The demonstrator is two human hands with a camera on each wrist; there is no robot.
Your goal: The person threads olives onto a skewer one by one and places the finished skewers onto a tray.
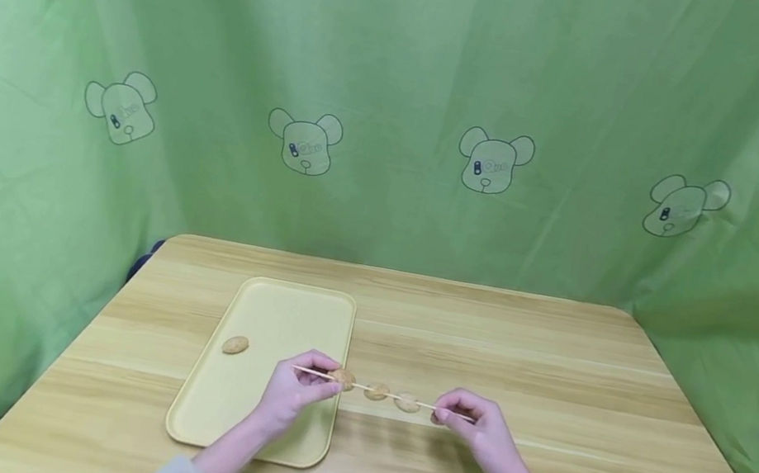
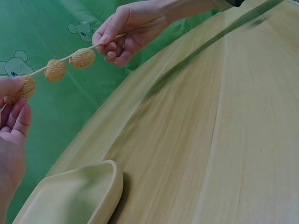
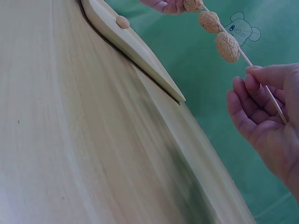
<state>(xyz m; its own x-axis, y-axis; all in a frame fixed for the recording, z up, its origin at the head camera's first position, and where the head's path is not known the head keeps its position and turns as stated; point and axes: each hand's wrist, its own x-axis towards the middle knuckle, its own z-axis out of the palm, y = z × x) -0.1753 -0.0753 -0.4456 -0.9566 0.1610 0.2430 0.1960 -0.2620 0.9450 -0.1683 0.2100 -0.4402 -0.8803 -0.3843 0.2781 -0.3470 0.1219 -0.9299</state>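
Note:
A thin wooden skewer [image 1: 426, 405] runs through three tan, wrinkled, oval balls, held nearly level above the table. My left hand [image 1: 293, 391] pinches the leftmost ball [image 2: 24, 88] between thumb and fingers, over the tray's right edge, and the skewer's left end shows past that ball. With thumb and fingertips, my right hand [image 1: 474, 426] grips the bare right part of the skewer. The middle ball [image 2: 55, 70] and the right ball [image 3: 227, 46] sit between the hands, spaced a little apart. One loose ball [image 1: 236, 345] lies on the cream tray [image 1: 292, 310].
The tray stands on the left half of a wood-grain table [image 1: 554, 366], its low rim raised all round. Behind and beside the table hangs a green curtain [image 1: 382, 220] printed with bear heads.

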